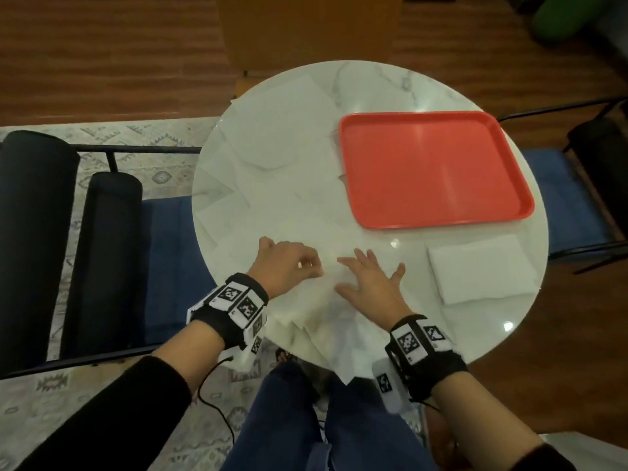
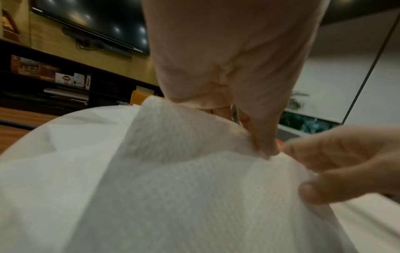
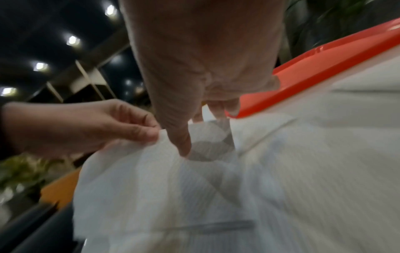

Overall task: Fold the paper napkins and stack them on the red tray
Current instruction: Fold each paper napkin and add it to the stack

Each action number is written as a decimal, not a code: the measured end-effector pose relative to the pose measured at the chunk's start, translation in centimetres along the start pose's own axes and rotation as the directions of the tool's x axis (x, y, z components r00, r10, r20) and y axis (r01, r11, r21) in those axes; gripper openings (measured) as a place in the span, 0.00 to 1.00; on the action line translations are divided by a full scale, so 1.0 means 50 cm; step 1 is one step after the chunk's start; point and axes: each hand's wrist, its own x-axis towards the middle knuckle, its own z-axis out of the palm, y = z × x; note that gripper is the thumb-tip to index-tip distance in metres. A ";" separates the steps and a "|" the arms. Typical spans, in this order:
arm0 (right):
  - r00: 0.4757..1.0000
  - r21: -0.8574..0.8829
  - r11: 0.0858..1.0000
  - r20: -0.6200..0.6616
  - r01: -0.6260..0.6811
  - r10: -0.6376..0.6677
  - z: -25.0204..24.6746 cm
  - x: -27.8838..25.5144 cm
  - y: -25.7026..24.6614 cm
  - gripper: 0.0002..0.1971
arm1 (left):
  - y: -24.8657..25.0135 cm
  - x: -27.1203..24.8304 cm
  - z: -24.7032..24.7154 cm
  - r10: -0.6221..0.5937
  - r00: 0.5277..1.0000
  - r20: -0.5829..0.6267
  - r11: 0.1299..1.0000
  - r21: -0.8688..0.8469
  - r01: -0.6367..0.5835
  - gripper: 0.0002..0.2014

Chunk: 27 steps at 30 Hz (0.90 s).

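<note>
A white paper napkin [image 1: 323,300] lies at the near edge of the round table, partly hanging over it. My left hand [image 1: 311,265] pinches a lifted edge of this napkin [image 2: 184,171] between thumb and fingers. Just to its right, my right hand [image 1: 367,271] lies flat on the same napkin with fingers spread; in the right wrist view a fingertip [image 3: 184,147] presses the sheet [image 3: 151,179]. The red tray [image 1: 435,168] sits at the right back of the table with nothing on it. Several unfolded napkins [image 1: 278,130] overlap across the left half.
A thick folded white stack [image 1: 482,266] lies at the table's right front, in front of the tray. The white marble table [image 1: 380,86] is ringed by chairs with blue seats [image 1: 564,188] and black bolsters [image 1: 30,232]. My knees are under the near edge.
</note>
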 end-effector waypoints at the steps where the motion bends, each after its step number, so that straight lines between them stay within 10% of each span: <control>1: 0.999 0.070 0.997 -0.007 -0.031 0.031 -0.024 0.000 0.010 0.21 | 0.012 0.001 -0.014 0.008 1.000 0.000 0.994 -0.107 -0.008 0.08; 6: 0.995 0.754 0.655 -0.093 0.049 0.033 -0.126 -0.039 0.094 0.05 | 0.067 0.015 -0.056 0.014 0.998 -0.067 0.942 -0.334 -0.036 0.06; 10: 0.992 0.909 0.415 -0.091 0.047 0.087 -0.178 -0.070 0.167 0.07 | 0.124 0.038 -0.046 0.018 0.986 -0.168 0.916 -0.391 -0.083 0.07; 20: 0.947 0.955 0.298 -0.109 0.015 0.302 -0.254 -0.087 0.429 0.05 | 0.270 0.115 0.003 0.030 0.994 -0.100 0.895 -0.441 -0.072 0.14; 27: 0.888 0.940 0.315 -0.033 -0.128 0.459 -0.219 -0.045 0.596 0.05 | 0.175 0.045 0.042 -0.281 0.948 -0.148 0.815 -0.559 0.154 0.08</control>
